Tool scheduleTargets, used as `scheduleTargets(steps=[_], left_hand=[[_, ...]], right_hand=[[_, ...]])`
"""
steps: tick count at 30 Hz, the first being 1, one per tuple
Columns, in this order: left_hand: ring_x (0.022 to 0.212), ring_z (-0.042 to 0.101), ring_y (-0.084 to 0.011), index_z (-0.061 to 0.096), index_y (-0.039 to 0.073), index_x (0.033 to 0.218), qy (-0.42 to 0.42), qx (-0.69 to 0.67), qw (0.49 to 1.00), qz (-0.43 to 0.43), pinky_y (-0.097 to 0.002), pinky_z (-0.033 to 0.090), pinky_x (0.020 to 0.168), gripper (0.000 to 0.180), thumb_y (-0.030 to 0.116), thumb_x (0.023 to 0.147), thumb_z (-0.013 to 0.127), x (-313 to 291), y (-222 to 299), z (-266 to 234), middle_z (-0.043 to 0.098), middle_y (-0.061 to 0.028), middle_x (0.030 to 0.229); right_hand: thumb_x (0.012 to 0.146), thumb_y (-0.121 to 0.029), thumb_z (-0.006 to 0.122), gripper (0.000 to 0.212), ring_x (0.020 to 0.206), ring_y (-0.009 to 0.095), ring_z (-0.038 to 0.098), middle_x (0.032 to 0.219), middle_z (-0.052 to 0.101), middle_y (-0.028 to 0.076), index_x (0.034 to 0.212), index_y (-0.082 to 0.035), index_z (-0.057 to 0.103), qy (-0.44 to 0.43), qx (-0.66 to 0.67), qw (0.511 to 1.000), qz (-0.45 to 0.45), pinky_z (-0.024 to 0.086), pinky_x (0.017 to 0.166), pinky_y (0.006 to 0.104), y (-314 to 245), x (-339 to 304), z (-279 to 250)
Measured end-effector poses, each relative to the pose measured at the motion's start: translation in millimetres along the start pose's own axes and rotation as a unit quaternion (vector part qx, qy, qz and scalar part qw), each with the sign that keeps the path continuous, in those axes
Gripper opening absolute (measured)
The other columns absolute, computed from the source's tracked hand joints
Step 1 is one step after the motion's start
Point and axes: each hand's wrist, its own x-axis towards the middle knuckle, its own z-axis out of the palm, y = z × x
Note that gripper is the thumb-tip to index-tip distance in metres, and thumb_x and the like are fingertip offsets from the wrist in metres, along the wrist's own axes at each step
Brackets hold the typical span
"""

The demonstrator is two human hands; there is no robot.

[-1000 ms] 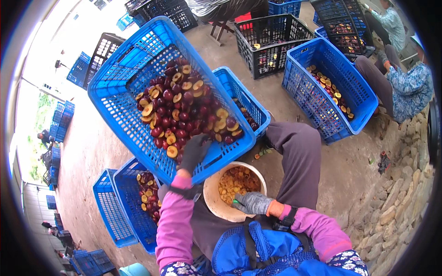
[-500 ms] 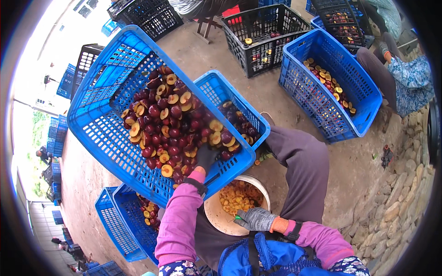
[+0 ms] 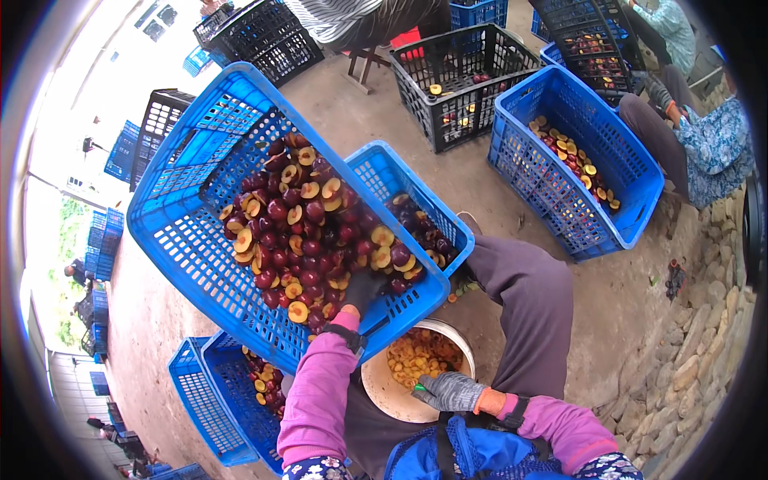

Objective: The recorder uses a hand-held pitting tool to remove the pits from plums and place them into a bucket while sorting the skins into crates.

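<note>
A large blue plastic crate [image 3: 240,316] is tilted towards me, filled with dark red plums [image 3: 316,232], many halved with yellow flesh showing. My left hand [image 3: 365,293], in a dark glove, reaches over the near edge into the plums; its fingers are hard to make out against the fruit. My right hand [image 3: 452,392], in a grey knit glove, is closed around a small tool with a green end [image 3: 419,387]; its blade or tip cannot be seen. That hand is over the near rim of a white bucket [image 3: 384,392], which holds small yellow-brown pieces [image 3: 424,358].
Behind the tilted crate stands another blue crate [image 3: 376,156] with plums. More blue crates [image 3: 210,376] are at lower left. A blue crate [image 3: 520,184] and a black crate [image 3: 432,120] hold cut fruit at the upper right. A co-worker's patterned sleeve [image 3: 716,152] is at far right, above stones [image 3: 680,368].
The whole view has shifted slightly, so things sit a little lower and to the right. My left hand stays among the plums and my right hand still grips the green-ended tool.
</note>
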Motion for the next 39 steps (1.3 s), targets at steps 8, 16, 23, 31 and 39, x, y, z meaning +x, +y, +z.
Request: scheduleTargets(steps=[8, 16, 23, 31, 39], left_hand=[[0.070, 0.055, -0.0103, 0.058, 0.004, 0.092, -0.191, -0.309, 0.930, 0.052, -0.0222, 0.044, 0.062, 0.016, 0.017, 0.082, 0.056, -48, 20, -42, 0.054, 0.0005, 0.074], [0.093, 0.054, -0.0138, 0.050, -0.001, 0.104, 0.084, -0.501, 0.836, 0.207, -0.0257, 0.048, 0.076, 0.028, -0.010, 0.078, 0.057, -218, 106, -37, 0.056, -0.0079, 0.102], [0.085, 0.057, -0.0190, 0.049, -0.001, 0.107, 0.177, -0.236, 0.907, 0.301, -0.0279, 0.045, 0.078, 0.034, -0.008, 0.074, 0.053, -267, 128, -2, 0.058, -0.0099, 0.092], [0.095, 0.055, -0.0230, 0.033, -0.004, 0.125, 0.232, -0.184, 0.904, 0.309, -0.0312, 0.044, 0.086, 0.056, -0.015, 0.072, 0.050, -272, 118, 30, 0.052, -0.0126, 0.104], [0.086, 0.058, -0.0226, 0.036, -0.002, 0.117, 0.256, -0.148, 0.886, 0.357, -0.0318, 0.048, 0.077, 0.047, -0.010, 0.076, 0.058, -272, 128, 27, 0.052, -0.0114, 0.095]], right_hand=[[0.091, -0.027, 0.045, 0.029, 0.062, 0.032, 0.059, 0.078, 0.058, 0.019, 0.101, 0.000, 0.052, 0.179, 0.144, 0.969, -0.092, 0.047, 0.059, 0.0396, 62, 30, 41], [0.086, -0.014, 0.047, 0.033, 0.069, 0.031, 0.060, 0.096, 0.059, 0.020, 0.116, -0.003, 0.052, 0.435, -0.009, 0.866, -0.245, 0.048, 0.063, 0.0368, -6, -6, -10], [0.089, -0.019, 0.044, 0.027, 0.063, 0.031, 0.057, 0.089, 0.056, 0.018, 0.109, -0.004, 0.054, 0.355, -0.117, 0.898, -0.231, 0.043, 0.051, 0.0403, -30, -38, -15], [0.092, -0.022, 0.039, 0.028, 0.058, 0.033, 0.057, 0.082, 0.055, 0.020, 0.103, 0.000, 0.052, 0.334, -0.114, 0.918, -0.182, 0.044, 0.053, 0.0430, -20, -37, 9], [0.091, -0.023, 0.041, 0.026, 0.061, 0.038, 0.056, 0.071, 0.057, 0.024, 0.100, 0.000, 0.049, 0.273, -0.031, 0.952, -0.136, 0.042, 0.054, 0.0469, -27, -32, 0]])
